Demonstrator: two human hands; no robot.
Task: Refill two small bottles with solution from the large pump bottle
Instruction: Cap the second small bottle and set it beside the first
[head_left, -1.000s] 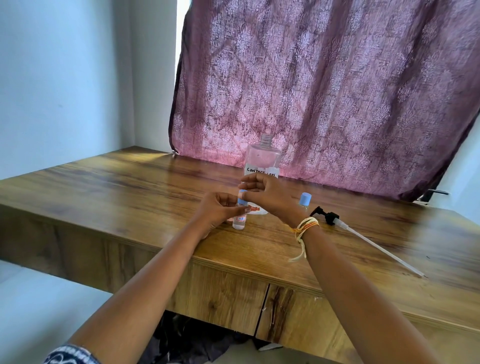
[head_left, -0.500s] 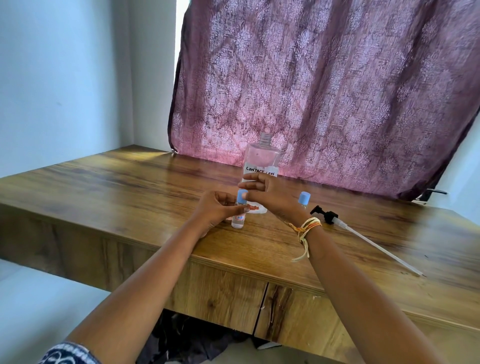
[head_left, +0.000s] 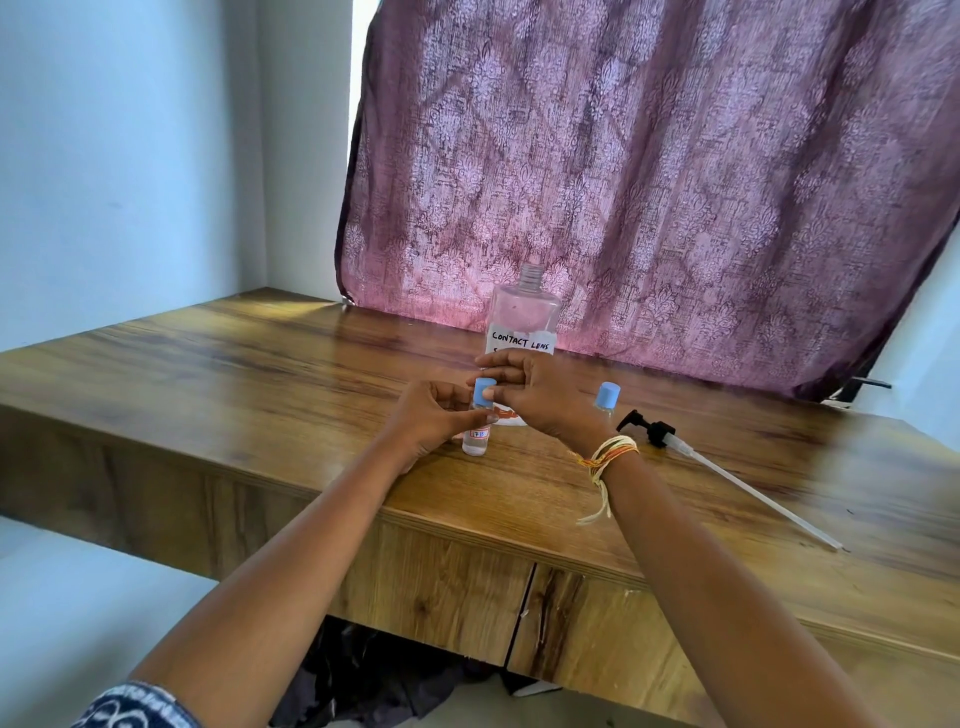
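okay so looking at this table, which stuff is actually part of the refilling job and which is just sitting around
Part of the job:
large bottle, neck open
pump head with tube, lying on the table
small bottle, left hand holds it, right hand grips its blue cap
second small bottle, capped

Just there:
purple curtain
thread wristband
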